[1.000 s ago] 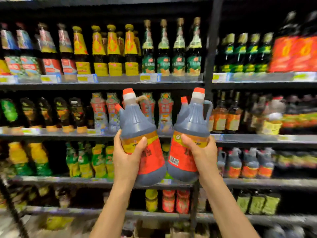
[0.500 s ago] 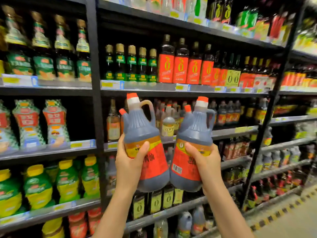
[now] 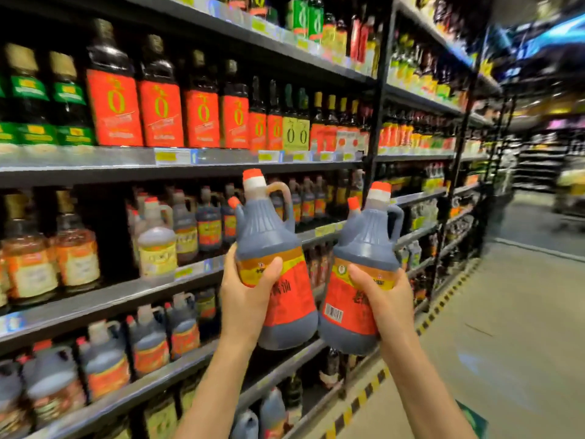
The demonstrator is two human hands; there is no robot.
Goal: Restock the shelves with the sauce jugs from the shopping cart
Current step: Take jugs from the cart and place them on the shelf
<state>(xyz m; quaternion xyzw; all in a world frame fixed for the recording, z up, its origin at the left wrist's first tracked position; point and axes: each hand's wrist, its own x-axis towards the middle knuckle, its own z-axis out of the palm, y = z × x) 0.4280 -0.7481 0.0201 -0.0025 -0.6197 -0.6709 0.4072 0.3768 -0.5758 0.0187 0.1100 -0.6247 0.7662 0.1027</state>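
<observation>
I hold two dark sauce jugs with orange caps and red-orange labels up in front of the shelving. My left hand grips the left jug round its lower body, thumb across the label. My right hand grips the right jug the same way. The two jugs touch side by side, both upright. Similar jugs stand in a row on a lower shelf at the left. The shopping cart is out of view.
Long black shelving runs along the left, packed with bottles: tall red-labelled ones above, amber bottles at mid height. A black upright post divides the bays. The aisle floor with yellow-black edge tape opens to the right.
The view has swung right along the aisle, so the shelves slide left and the floor appears. Both hands keep their grip on the jugs, which stay side by side.
</observation>
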